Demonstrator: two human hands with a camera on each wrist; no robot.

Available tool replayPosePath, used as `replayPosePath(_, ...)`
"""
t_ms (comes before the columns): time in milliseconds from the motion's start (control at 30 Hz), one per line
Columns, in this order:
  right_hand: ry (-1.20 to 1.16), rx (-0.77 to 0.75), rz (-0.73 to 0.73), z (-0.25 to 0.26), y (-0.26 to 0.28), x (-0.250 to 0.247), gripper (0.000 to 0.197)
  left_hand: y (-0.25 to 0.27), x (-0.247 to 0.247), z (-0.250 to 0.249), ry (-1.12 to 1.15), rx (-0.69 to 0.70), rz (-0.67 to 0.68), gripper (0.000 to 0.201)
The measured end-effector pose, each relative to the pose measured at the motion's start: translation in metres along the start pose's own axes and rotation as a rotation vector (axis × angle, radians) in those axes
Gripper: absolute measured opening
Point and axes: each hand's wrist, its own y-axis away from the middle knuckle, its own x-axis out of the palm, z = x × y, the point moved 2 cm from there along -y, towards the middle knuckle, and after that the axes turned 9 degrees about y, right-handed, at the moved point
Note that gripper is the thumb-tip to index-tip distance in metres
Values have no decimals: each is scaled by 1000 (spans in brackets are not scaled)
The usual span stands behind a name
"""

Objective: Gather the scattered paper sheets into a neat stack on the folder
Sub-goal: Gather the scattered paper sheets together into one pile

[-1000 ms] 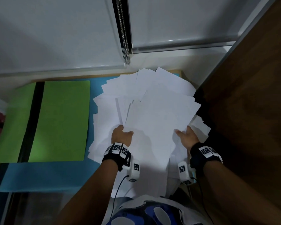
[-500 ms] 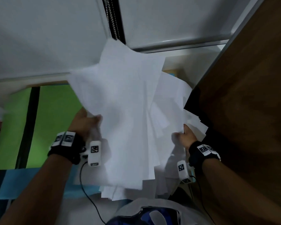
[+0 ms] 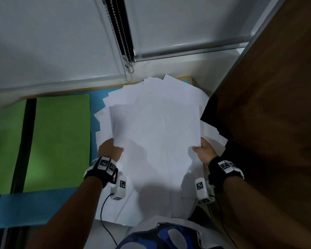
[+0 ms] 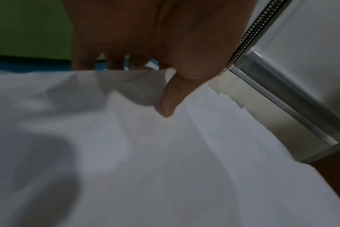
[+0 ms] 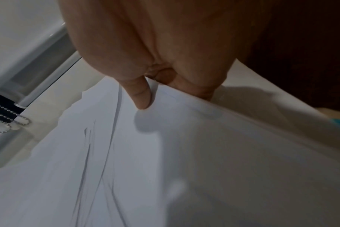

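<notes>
A loose, fanned pile of white paper sheets (image 3: 154, 133) lies across the right part of the blue mat (image 3: 25, 207). My left hand (image 3: 109, 150) grips the pile's left edge, thumb on top (image 4: 165, 106) and fingers under the sheets. My right hand (image 3: 204, 151) grips the right edge the same way, thumb on top (image 5: 141, 95) and fingers beneath. The open green folder (image 3: 59, 141) with a black spine lies flat to the left of the pile, with no sheets on it.
A brown wooden panel (image 3: 269, 123) stands close on the right, touching the pile's edge. White roller blinds (image 3: 43, 42) with a hanging bead chain (image 3: 127, 69) rise behind the table. Sheets overhang the near table edge.
Half a second ago my left hand held a bunch of sheets lifted high toward the left. Now those sheets are back down on the pile, and both hands grip its sides.
</notes>
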Motion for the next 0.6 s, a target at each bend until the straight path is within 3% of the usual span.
replayPosePath(167,24,31,-14,-11,-11,3,43,33,34,-3,-2,60,53,56)
replayPosePath(300,19,11,-16,-7,-8,1,45,46,45,-16,156,107,26,49)
replayPosePath(400,10,0,-10,-6,-6,1,41,52,24,-21,170,189,37,41)
replayPosePath(533,26,-33,-6,-3,0,1,34,58,-35,-38,136,496,-110,34)
replayPosePath(600,10,-37,-8,1,5,1,32,53,-69,-45,189,563,-143,24)
